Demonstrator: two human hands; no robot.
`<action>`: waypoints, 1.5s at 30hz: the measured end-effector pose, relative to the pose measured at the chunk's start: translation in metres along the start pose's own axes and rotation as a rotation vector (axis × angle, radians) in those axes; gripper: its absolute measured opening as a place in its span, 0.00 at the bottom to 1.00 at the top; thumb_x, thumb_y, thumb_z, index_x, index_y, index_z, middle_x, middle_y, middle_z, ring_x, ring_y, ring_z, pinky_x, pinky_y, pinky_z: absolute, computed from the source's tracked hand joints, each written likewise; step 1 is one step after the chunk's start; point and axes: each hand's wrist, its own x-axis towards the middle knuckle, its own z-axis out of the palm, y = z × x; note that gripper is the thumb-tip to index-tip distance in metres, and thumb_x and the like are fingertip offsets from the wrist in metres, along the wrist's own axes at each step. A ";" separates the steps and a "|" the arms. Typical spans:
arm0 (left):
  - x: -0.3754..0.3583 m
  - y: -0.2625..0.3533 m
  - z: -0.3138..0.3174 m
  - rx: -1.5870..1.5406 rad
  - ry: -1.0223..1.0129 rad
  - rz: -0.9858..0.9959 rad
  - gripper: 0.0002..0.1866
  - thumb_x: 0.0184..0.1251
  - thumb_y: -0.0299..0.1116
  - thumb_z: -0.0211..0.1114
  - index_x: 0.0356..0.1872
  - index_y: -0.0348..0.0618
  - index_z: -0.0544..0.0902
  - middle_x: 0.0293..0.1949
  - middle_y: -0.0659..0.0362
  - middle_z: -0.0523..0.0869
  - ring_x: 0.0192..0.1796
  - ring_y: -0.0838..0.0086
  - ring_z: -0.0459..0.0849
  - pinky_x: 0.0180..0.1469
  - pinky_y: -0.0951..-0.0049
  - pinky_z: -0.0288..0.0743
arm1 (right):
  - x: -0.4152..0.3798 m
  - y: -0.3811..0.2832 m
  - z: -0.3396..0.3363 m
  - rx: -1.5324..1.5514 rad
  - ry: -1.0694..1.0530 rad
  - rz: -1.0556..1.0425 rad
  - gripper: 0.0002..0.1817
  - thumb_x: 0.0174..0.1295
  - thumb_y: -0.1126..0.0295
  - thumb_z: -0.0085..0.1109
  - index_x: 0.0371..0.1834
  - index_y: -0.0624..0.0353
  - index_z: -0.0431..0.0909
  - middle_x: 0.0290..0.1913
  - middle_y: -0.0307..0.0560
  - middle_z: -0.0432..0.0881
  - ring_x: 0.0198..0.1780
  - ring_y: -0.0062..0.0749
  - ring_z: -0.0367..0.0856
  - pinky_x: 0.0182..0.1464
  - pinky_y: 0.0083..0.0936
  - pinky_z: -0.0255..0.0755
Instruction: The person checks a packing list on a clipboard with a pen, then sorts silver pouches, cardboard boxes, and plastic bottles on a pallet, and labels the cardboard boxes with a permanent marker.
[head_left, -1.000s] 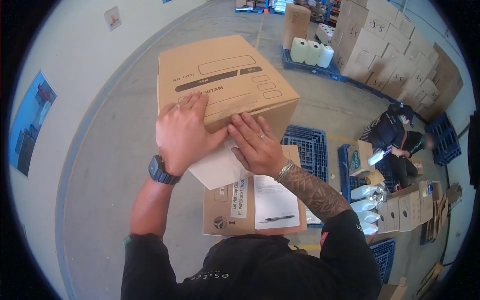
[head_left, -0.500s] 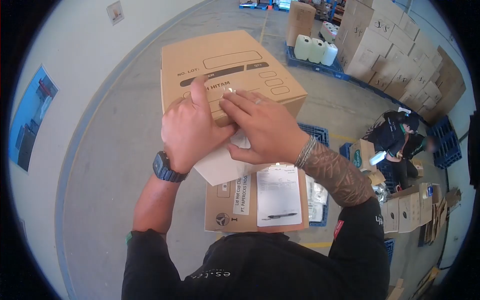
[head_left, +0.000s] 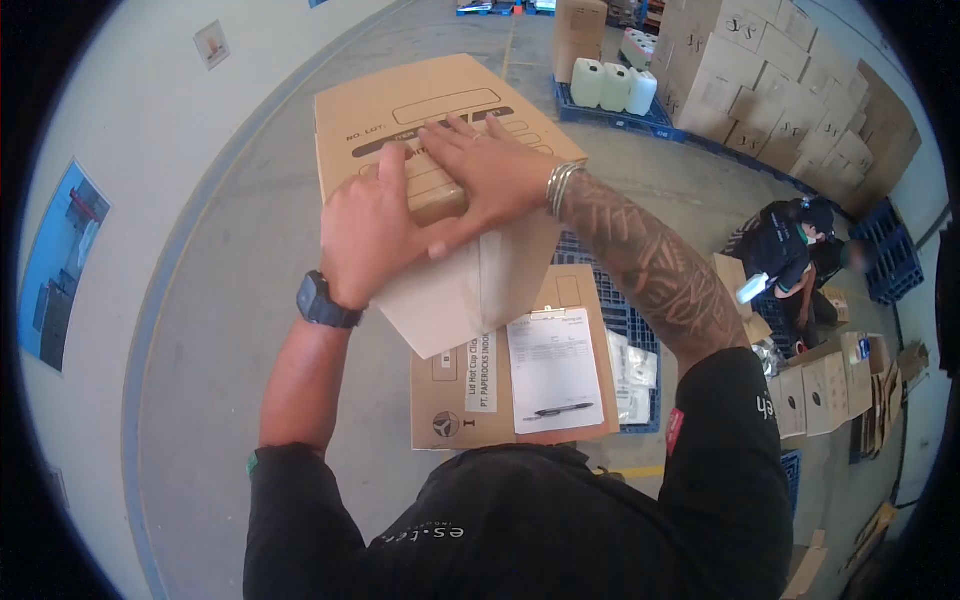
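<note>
A large cardboard box [head_left: 415, 85] with black print stands before me, its near side facing me. My right hand [head_left: 490, 170] lies flat on its top with fingers spread, over the printed labels. Beside it, my left hand [head_left: 370, 235] presses at the near top edge, index finger stretched out and thumb apart; its other fingers look bent and are partly hidden. A shiny strip, apparently clear tape, shows on the box between the hands. Closer to me, a second cardboard box [head_left: 440, 400] carries a clipboard with a printed sheet [head_left: 555, 365] and a black pen [head_left: 563, 410].
Blue pallets [head_left: 615, 300] lie to the right, with plastic-wrapped packs [head_left: 632, 375]. Jerrycans [head_left: 615, 88] and stacked cartons [head_left: 750, 90] stand at the back right. A co-worker [head_left: 785, 245] crouches at right near open boxes [head_left: 820, 390]; another person is beyond. A wall runs along the left.
My right hand has slid forward and left over the box top, its fingers spreading. My left hand has shifted slightly down. The view has turned a little.
</note>
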 end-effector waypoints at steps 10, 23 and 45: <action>-0.096 -0.127 0.103 -1.166 0.248 -0.884 0.35 0.68 0.61 0.56 0.65 0.44 0.69 0.62 0.57 0.75 0.65 0.66 0.70 0.66 0.46 0.58 | -0.062 0.044 -0.022 0.760 0.094 0.933 0.49 0.50 0.32 0.64 0.60 0.68 0.74 0.51 0.57 0.82 0.54 0.44 0.81 0.57 0.39 0.74; -0.122 -0.080 0.084 -1.237 0.460 -0.551 0.35 0.78 0.56 0.39 0.74 0.39 0.58 0.73 0.53 0.64 0.73 0.63 0.62 0.73 0.63 0.55 | -0.104 0.018 -0.014 1.042 0.614 0.623 0.30 0.67 0.45 0.55 0.57 0.63 0.76 0.46 0.45 0.83 0.44 0.26 0.84 0.46 0.26 0.81; -0.069 -0.216 -0.242 -0.439 0.188 -0.228 0.26 0.69 0.53 0.51 0.60 0.48 0.70 0.60 0.54 0.73 0.64 0.65 0.68 0.68 0.56 0.55 | -0.110 -0.105 0.274 2.647 0.255 0.532 0.25 0.74 0.53 0.40 0.66 0.56 0.66 0.62 0.46 0.75 0.61 0.41 0.77 0.60 0.56 0.73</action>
